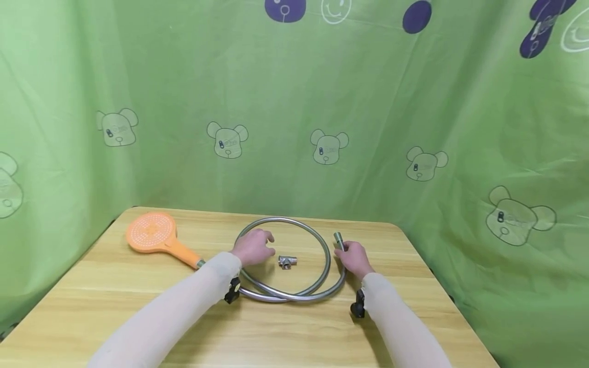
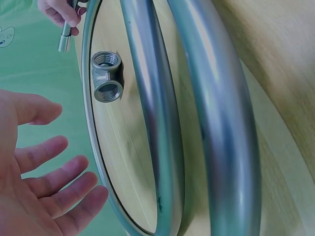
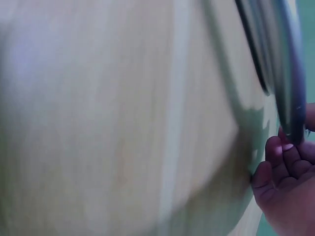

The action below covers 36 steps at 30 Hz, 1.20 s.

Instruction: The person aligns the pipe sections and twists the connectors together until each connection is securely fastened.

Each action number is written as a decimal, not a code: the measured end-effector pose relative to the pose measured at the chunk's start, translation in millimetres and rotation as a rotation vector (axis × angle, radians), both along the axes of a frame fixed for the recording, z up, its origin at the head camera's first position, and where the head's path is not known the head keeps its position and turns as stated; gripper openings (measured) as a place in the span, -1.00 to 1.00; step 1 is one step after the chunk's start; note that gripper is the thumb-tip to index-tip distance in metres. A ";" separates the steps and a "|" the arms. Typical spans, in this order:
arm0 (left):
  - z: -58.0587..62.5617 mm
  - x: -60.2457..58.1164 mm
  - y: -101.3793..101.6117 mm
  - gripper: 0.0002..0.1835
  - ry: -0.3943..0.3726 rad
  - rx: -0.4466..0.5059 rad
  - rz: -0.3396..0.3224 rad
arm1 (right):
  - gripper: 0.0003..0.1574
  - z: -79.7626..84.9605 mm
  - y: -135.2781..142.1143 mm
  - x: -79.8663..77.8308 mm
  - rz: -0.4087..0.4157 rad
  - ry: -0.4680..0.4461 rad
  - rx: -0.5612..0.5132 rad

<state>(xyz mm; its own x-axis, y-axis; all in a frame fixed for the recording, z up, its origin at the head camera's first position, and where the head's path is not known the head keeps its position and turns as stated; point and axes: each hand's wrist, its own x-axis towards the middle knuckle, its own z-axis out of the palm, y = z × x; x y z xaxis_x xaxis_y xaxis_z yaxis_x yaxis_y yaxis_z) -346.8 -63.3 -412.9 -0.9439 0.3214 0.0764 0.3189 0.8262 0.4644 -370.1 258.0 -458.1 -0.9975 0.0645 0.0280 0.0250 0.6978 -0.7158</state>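
Right hand [image 1: 356,258] grips metal hose [image 1: 278,219] just below its end connector [image 1: 338,237]; connector points away from the person, axis leaning slightly left. Hose looped on wood-grain table [image 1: 299,332], tee fitting [image 1: 287,262] inside loop. Left hand [image 1: 254,247] holding nothing, fingers apart, near tee. Green bear-print curtain [image 1: 276,102] behind

Bit of the hose [image 1: 292,296] is blocked by the left sleeve [image 1: 175,306] in the head view. The left hand [image 2: 22,191] gets cut off by its wrist view's edge, same for the right hand [image 3: 290,182], where the tabletop [image 3: 123,123] is pretty blurred. Lettering on the bear prints [image 1: 327,148] can't be read.
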 end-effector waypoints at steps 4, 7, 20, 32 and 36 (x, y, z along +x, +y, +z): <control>0.0 -1.1 2.8 -0.57 -0.003 -0.008 -0.007 | -0.59 2.7 -0.1 -1.7 0.001 -0.020 -0.052; 0.3 -1.7 5.0 -0.56 -0.007 -0.002 -0.018 | -0.52 4.7 0.7 -3.0 0.006 -0.025 -0.077; -2.3 -2.5 19.0 -0.49 -0.052 -0.072 -0.067 | -0.49 3.8 6.4 -8.0 -0.048 -0.055 -0.096; -11.2 -3.6 30.9 -0.50 -0.052 -0.146 -0.073 | -0.55 2.3 3.7 -10.9 -0.050 -0.041 -0.081; -14.2 -5.6 32.2 -0.48 -0.060 -0.143 -0.087 | -0.56 2.3 0.2 -13.2 -0.053 -0.034 -0.072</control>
<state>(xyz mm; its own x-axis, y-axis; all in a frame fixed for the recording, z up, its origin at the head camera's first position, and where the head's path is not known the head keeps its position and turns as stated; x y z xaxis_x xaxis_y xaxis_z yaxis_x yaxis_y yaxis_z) -352.3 -31.1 -427.1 -0.9134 0.4058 -0.0318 0.3675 0.8557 0.3643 -383.3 258.2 -455.8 -0.9929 0.1181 -0.0128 0.0861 0.6417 -0.7621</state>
